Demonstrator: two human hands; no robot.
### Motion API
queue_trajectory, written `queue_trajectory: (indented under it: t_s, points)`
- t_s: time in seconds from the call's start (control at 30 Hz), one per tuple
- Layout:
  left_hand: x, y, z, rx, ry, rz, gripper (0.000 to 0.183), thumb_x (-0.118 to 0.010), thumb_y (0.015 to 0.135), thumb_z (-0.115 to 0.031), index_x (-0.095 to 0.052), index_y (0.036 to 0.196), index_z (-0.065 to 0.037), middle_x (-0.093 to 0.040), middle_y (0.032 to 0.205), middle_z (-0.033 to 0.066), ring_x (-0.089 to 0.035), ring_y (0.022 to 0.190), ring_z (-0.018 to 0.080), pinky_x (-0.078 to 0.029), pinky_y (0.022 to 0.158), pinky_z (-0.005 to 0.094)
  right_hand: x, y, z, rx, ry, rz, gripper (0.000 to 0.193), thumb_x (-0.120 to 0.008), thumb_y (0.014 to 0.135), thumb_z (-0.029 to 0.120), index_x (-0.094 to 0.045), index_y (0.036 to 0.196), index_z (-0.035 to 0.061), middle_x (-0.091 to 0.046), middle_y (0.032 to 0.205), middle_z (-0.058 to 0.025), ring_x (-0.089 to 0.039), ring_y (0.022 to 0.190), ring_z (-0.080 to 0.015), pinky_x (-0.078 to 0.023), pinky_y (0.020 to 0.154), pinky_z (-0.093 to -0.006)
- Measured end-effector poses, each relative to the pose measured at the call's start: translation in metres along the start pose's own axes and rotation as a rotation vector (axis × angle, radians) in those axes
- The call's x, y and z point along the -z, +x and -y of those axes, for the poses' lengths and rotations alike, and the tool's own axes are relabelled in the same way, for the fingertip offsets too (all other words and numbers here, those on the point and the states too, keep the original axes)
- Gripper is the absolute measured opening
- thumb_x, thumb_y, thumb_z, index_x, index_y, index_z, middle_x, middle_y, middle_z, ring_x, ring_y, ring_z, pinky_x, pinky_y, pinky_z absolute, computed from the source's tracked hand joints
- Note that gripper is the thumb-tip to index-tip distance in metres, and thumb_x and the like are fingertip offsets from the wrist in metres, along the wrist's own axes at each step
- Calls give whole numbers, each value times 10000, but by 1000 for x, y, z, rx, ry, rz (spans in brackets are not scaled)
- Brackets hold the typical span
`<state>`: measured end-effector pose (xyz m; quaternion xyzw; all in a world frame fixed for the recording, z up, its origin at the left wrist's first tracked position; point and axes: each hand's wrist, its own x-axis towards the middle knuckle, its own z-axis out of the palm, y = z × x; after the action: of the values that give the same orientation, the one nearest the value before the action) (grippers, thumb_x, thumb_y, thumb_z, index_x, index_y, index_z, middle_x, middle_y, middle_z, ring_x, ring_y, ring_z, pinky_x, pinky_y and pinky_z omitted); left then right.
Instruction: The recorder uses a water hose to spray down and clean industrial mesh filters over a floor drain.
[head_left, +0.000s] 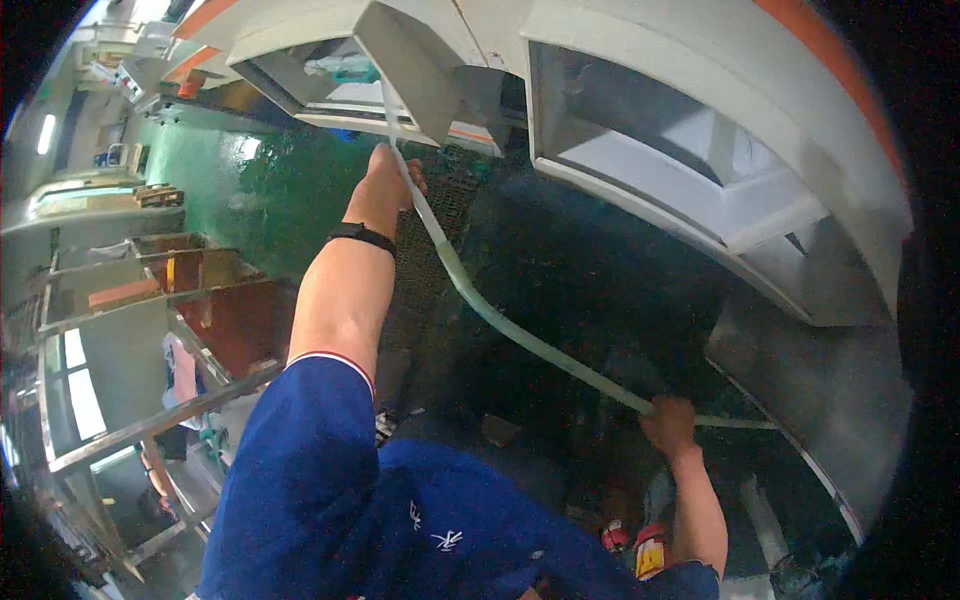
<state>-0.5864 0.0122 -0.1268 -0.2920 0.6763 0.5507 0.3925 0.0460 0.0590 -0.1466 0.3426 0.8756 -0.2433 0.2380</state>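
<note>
Pale green tube (540,347): where do we have it?

Between our two hands, in a long bend over the dark floor. Its upper end reaches the left housing (405,70), and its other end runs past our right hand toward a grey panel (810,390).

What do the open housings hold?

We see something green and whitish, too blurred to name, through the left one's opening. Inside the right housing (640,30) we make out pale inner surfaces and a dark, glassy-looking area.

And how do our hands stand?

Our left arm stretches far forward, black band (362,236) at the wrist. The left hand (392,175) has its fingers partly bent, the tube lying across it between thumb and fingers; we cannot tell how firmly it grips. Our right hand (670,425) is closed round the tube, lower and nearer us, that forearm rising from below.

Any writing?

White characters (447,541) on our blue shirt (310,450). Near the right forearm sits a red-and-yellow item (650,555), its markings too small for us to read.

Farther out?

Left of us stands a metal frame (160,420); beyond it, a glossy green floor (230,170).
</note>
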Motion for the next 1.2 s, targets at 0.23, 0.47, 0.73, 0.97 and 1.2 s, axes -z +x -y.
queue_trajectory:
  t_s: [0.23,0.47,0.73,0.97,1.2]
  points:
    - [3,18,9,-84,66,-35,473,-313,1023,-458,-509,1159,-49,-522,717,113,-460,554,244,-435,577,476,8,10,9,0,43,45,355,-733,779,380,-722,824,28,-693,809,-238,-686,809,-417,-536,740,-525]
    - [-2,23,-4,-242,125,-29,442,-320,1012,-432,-548,1124,-70,-524,728,116,-476,523,248,-449,488,467,5,24,13,-13,-6,61,377,-727,778,392,-718,822,17,-691,791,-241,-680,807,-435,-544,771,-525]
    - [-33,25,-19,-389,104,107,387,-322,1010,-368,-543,1117,-69,-526,721,130,-479,513,271,-434,458,483,-1,39,6,-22,-16,8,424,-720,787,432,-732,840,11,-697,807,-236,-685,790,-437,-549,742,-531]
    - [-24,91,-51,-365,116,83,362,-315,1005,-335,-536,1024,-48,-556,723,141,-483,529,278,-427,483,491,-5,56,10,-15,30,-18,434,-717,785,449,-742,847,19,-697,822,-235,-683,791,-437,-541,737,-541]
    - [-34,94,-51,-260,142,89,414,-303,1017,-370,-528,1054,-24,-561,740,149,-505,570,271,-460,523,489,4,74,21,-43,14,62,426,-712,803,453,-746,896,38,-712,862,-221,-681,856,-427,-528,799,-533]
